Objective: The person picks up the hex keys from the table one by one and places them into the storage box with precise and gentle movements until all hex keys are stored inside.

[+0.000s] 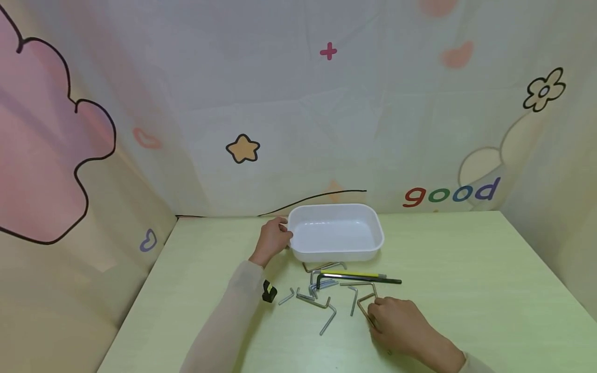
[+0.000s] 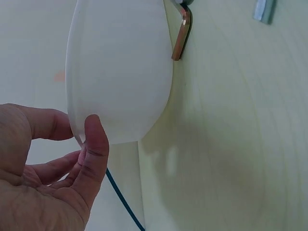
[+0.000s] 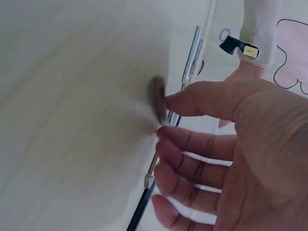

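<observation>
My left hand (image 1: pixel 272 239) pinches the left end of a white rectangular tray (image 1: pixel 337 256), thumb on its outer wall and fingers at the rim. In the left wrist view that tray (image 2: pixel 120 72) stands close beside a bronze hex key (image 2: pixel 181 36). At the front right, my right hand (image 1: pixel 401 324) pinches a bronze hex key (image 1: pixel 365 311) low over the table. The right wrist view shows this held key (image 3: pixel 157 98) blurred between thumb and index finger. Inside the tray only the white bottom shows.
Several L-shaped hex keys lie in front of the tray, among them a long black one (image 1: pixel 373 280), a yellow-sleeved one (image 1: pixel 350 273) and a small silver one (image 1: pixel 328 320). A printed curtain (image 1: pixel 289 114) hangs behind the pale wooden table (image 1: pixel 186 311).
</observation>
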The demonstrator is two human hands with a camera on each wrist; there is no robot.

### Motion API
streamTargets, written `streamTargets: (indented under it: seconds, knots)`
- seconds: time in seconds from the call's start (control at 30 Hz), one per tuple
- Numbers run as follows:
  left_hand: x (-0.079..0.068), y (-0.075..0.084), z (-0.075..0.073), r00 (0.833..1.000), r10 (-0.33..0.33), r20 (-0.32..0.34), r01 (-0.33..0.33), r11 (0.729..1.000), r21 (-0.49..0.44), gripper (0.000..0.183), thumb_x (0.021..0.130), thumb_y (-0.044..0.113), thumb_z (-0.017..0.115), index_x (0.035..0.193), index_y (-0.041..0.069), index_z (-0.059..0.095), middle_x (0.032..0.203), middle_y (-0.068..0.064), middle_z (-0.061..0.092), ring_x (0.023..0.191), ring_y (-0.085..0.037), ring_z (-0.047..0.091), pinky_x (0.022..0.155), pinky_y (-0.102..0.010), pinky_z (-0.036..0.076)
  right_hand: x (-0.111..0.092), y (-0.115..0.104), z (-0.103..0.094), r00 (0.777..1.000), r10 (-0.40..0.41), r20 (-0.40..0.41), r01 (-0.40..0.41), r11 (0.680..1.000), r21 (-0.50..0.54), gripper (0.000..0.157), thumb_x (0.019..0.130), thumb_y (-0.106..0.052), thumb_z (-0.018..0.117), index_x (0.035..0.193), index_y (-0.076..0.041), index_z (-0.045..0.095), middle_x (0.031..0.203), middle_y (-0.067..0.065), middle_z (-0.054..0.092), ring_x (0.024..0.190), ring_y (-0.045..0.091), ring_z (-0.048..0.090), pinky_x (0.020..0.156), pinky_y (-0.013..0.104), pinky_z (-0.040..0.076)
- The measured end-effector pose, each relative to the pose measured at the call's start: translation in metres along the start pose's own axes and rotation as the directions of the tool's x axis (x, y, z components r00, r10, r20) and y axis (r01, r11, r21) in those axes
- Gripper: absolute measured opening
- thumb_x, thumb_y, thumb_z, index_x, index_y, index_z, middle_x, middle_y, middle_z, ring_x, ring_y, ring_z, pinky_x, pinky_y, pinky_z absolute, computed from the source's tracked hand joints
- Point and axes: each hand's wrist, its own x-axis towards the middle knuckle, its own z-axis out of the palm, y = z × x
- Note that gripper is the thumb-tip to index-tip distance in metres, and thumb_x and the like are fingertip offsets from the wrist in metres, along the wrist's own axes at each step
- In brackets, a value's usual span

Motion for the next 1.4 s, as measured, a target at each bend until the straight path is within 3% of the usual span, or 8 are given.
streamTargets:
  seconds: [0.27, 0.63, 0.87, 1.1, 1.4]
  knots:
    - [-0.002, 0.001, -0.001, 0.999, -0.007, 0.032, 0.007, 1.000, 0.019, 0.042, 0.089, 0.007, 0.058, 0.130, -0.003, 0.055, 0.098, -0.018, 0.067, 0.060, -0.016, 0.062, 0.059, -0.036, 0.060, -0.001, 0.001, -0.003, 0.999, 0.049, 0.022, -0.049, 0.999, -0.010, 0.029, 0.074, -0.021, 0.075, 0.059, -0.024, 0.050, 0.062, -0.012, 0.043, 0.059, 0.008, 0.044, 0.051, 0.027, 0.034]
    - [0.000, 0.002, 0.000, 1.000, -0.016, 0.018, 0.015, 0.999, 0.036, 0.043, 0.088, 0.008, 0.057, 0.130, -0.001, 0.055, 0.096, -0.016, 0.067, 0.063, -0.020, 0.065, 0.058, -0.031, 0.059, 0.003, 0.003, -0.007, 0.991, 0.105, 0.086, -0.106, 0.994, 0.013, 0.031, 0.065, -0.011, 0.071, 0.054, -0.027, 0.047, 0.061, -0.013, 0.040, 0.061, 0.008, 0.040, 0.065, 0.035, 0.033]
    - [0.001, 0.002, 0.001, 0.999, -0.032, 0.024, 0.031, 0.999, 0.026, 0.043, 0.089, 0.008, 0.057, 0.132, 0.000, 0.055, 0.099, -0.016, 0.066, 0.066, -0.023, 0.067, 0.061, -0.033, 0.060, 0.008, 0.006, -0.005, 0.993, 0.085, 0.079, -0.089, 0.995, 0.051, 0.031, 0.059, -0.006, 0.068, 0.051, -0.027, 0.046, 0.056, -0.013, 0.040, 0.057, 0.005, 0.037, 0.057, 0.028, 0.027]
    - [0.000, 0.000, 0.000, 0.999, -0.024, 0.023, 0.024, 1.000, 0.009, 0.043, 0.089, 0.008, 0.057, 0.131, -0.001, 0.055, 0.097, -0.016, 0.066, 0.064, -0.020, 0.066, 0.062, -0.034, 0.060, 0.012, 0.005, -0.002, 0.995, 0.057, 0.078, -0.060, 0.997, 0.039, 0.032, 0.056, -0.006, 0.065, 0.046, -0.028, 0.043, 0.051, -0.015, 0.037, 0.054, 0.005, 0.033, 0.061, 0.029, 0.025]
    - [0.001, -0.004, 0.003, 0.999, -0.040, 0.025, 0.042, 0.996, -0.080, 0.042, 0.089, 0.006, 0.058, 0.129, -0.002, 0.055, 0.098, -0.019, 0.066, 0.062, -0.015, 0.064, 0.069, -0.040, 0.061, 0.011, 0.006, -0.004, 0.999, 0.036, 0.033, -0.038, 0.999, 0.035, 0.034, 0.054, -0.007, 0.068, 0.046, -0.029, 0.043, 0.051, -0.018, 0.036, 0.053, 0.002, 0.032, 0.062, 0.028, 0.025]
